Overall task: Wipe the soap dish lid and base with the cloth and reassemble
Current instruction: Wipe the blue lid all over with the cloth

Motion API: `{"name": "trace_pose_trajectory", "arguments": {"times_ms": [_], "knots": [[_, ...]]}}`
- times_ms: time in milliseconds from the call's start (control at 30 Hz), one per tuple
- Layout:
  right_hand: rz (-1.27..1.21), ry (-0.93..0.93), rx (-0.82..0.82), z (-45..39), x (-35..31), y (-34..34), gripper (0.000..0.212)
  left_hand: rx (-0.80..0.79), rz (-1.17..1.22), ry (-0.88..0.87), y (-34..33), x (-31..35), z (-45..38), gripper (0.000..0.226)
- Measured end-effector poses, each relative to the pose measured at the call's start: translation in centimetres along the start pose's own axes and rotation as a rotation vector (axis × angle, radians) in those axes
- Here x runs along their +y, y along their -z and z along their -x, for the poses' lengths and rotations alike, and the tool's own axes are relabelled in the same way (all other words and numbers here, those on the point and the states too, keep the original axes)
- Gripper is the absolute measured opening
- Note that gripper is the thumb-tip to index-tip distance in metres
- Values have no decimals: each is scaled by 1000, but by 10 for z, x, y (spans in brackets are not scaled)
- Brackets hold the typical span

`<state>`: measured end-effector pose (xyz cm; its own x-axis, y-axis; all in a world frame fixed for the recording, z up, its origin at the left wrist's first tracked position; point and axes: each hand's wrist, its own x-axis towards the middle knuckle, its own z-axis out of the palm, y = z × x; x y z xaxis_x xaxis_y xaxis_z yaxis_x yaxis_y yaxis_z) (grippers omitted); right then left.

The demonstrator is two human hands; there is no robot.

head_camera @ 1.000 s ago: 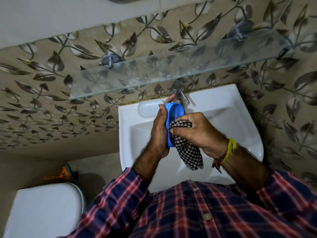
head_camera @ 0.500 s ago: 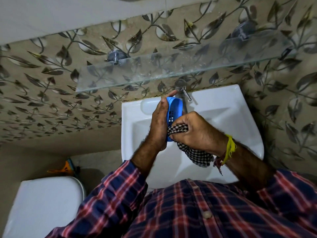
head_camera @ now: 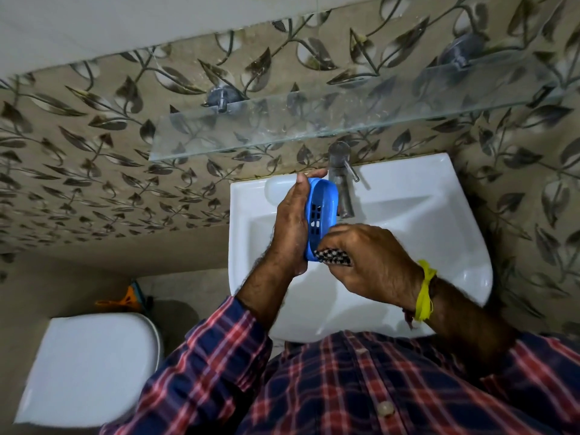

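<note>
— While my left hand (head_camera: 290, 224) is wrapped round the back of the blue soap dish base (head_camera: 323, 219), holding it on edge above the white basin (head_camera: 439, 233), what would you say I'm doing?

— Wiping the slotted piece, by the look of it. Your fingers are curled over its top end and your palm backs it, so it's clamped firmly. Where's the cloth?

— Bunched in my right hand (head_camera: 373, 262), which is closed round it. Only a bit of the checked cloth (head_camera: 332, 257) shows, pressed against the lower end of the base, just under the drain slots.

— So the lower rim is being rubbed. The tap (head_camera: 340, 180) stands just behind the dish, close but, as far as I can tell, not touching.

— I judge I'm midway: this piece is in hand, and I can't see the lid anywhere in view.

— Then next I'd guess you work the cloth up along the inside, into those slots, turning the base in your left hand so the outside gets its share.

— That calls for a steady hold; wet plastic held on edge could slip into the basin. After that, find the lid, wipe it and fit the two together.
</note>
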<state>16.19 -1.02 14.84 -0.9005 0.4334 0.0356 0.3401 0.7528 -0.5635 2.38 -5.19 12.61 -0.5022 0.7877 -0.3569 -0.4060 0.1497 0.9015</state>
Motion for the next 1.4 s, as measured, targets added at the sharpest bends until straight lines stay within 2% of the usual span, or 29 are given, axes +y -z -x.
{"name": "trace_pose_trajectory", "arguments": {"times_ms": [100,267,367,500,600,667,733,800,833,933,1033,1100,1233,1333,1400], "knots": [[46,77,58,0,-4,-5,24,34,23,7,4,3,0,48],[79,37,43,3,3,-8,25,63,5,-8,5,4,2,48],[84,101,86,5,-1,-16,18,81,47,56,7,5,3,51],[11,84,223,5,12,-23,16,78,129,178,8,18,0,56],[-67,59,306,2,15,-28,14,43,96,237,9,21,-3,62],[-304,-96,344,-2,17,-25,13,70,-46,99,15,16,0,57],[-646,-287,340,-9,21,-17,10,65,-299,-264,24,0,9,60],[-929,-388,284,-14,22,-9,7,-60,-558,-595,29,-28,14,65],[-1041,-398,242,-16,20,-7,5,-116,-602,-646,28,-40,14,65],[-1224,-387,175,-23,12,-3,6,-156,-495,-618,22,-49,5,64],[-1276,-385,162,-28,10,1,13,-202,-403,-548,19,-45,2,63],[-1303,-342,119,-28,9,2,10,-224,-323,-499,18,-42,1,65],[-1232,-244,53,-19,4,-2,16,-225,-220,-436,18,-32,4,80],[-1159,-220,121,-23,4,4,17,-273,-154,-374,9,-29,9,100],[-1062,-186,183,-28,-1,7,15,-237,-92,-344,2,-23,9,112]]}}
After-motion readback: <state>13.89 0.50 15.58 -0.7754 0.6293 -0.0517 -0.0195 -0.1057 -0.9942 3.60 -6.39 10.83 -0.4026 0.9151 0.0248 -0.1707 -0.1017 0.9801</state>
